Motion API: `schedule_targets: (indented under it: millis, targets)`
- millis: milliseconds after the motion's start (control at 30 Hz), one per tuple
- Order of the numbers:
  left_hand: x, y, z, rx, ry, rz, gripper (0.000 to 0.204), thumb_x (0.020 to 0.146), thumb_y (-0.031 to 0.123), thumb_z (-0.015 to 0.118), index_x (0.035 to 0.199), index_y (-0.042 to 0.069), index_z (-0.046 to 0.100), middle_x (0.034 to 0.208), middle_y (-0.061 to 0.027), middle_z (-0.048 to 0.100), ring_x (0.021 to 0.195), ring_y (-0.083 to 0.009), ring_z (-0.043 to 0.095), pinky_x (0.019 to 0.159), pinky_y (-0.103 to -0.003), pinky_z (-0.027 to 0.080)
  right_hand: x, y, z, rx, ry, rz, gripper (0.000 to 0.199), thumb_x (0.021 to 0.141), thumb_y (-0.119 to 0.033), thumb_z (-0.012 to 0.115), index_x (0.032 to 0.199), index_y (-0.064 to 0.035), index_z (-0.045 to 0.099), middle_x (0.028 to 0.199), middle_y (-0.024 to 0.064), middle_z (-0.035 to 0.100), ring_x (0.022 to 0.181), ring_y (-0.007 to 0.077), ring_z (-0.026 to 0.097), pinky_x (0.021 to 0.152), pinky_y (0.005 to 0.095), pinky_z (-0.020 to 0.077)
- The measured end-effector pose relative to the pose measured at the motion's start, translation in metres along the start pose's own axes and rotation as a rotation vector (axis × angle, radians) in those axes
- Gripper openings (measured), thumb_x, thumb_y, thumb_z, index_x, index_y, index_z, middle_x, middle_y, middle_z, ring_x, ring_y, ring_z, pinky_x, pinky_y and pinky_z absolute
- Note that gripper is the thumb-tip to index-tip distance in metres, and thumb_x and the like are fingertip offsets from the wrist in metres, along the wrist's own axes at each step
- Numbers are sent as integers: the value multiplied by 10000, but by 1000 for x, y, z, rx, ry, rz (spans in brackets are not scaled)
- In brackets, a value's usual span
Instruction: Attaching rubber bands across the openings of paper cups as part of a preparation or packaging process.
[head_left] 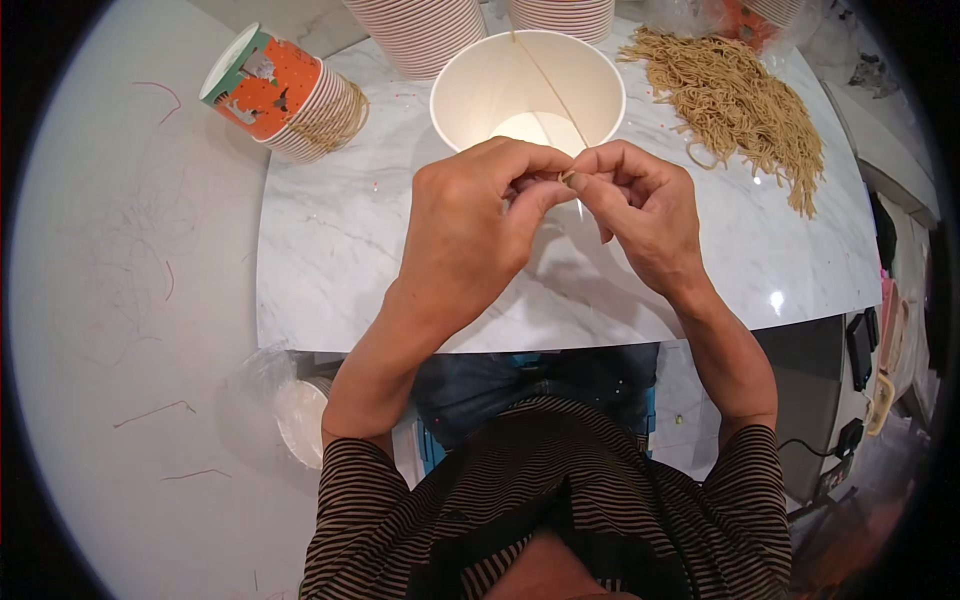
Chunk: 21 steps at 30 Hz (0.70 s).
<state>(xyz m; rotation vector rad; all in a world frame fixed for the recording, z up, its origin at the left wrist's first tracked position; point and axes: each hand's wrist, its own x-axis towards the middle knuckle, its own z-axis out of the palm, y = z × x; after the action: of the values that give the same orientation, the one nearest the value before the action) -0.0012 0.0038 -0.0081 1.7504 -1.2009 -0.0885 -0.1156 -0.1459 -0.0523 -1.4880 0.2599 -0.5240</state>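
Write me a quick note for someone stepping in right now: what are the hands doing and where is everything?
Left hand and right hand: fingertips pinched together on one thin tan cord, which runs up across the white paper cup.
Heap of tan cords: on the marble table, right of the cup.
Cup stack lying on its side: far left.
Done: one cord picked out.
Left: the heap looks barely used.
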Motion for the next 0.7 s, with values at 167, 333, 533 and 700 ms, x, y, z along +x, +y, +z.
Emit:
schedule_targets:
  millis: [167, 333, 533, 700]
  targets:
    - [3, 0, -3, -4, -21, -50, 138, 893, -2, 765, 1029, -19, 776, 919, -83, 786, 791, -125, 711, 749, -263, 569, -1, -7, 0, 9, -14, 23, 141, 961, -82, 709, 1020, 46, 718, 900, 33, 761, 702, -11, 552, 593, 165, 411]
    - [3, 1, 2, 143, 12, 38, 134, 879, -17, 749, 1010, -3, 776, 885, -87, 771, 716, -134, 688, 701, -268, 558, 1, -2, -3, -94, -12, -17, 122, 950, -68, 695, 996, 43, 716, 855, 1, 745, 706, -11, 563, 587, 172, 425]
    - [1, -3, 11, 254, 101, 145, 71, 847, 28, 749, 912, 32, 722, 838, -118, 704, 770, -316, 684, 675, -427, 536, 0, 7, 4, -382, 108, -314, 102, 902, -47, 731, 987, 8, 719, 781, 20, 724, 636, 32, 597, 554, 220, 463]
    - [1, -4, 11, 280, 101, 147, 86, 840, 35, 759, 906, 28, 706, 836, -121, 695, 772, -316, 686, 676, -427, 538, 1, 8, 6, -585, 194, -537, 122, 853, -45, 773, 963, -41, 719, 742, 44, 692, 587, 109, 647, 531, 264, 492]
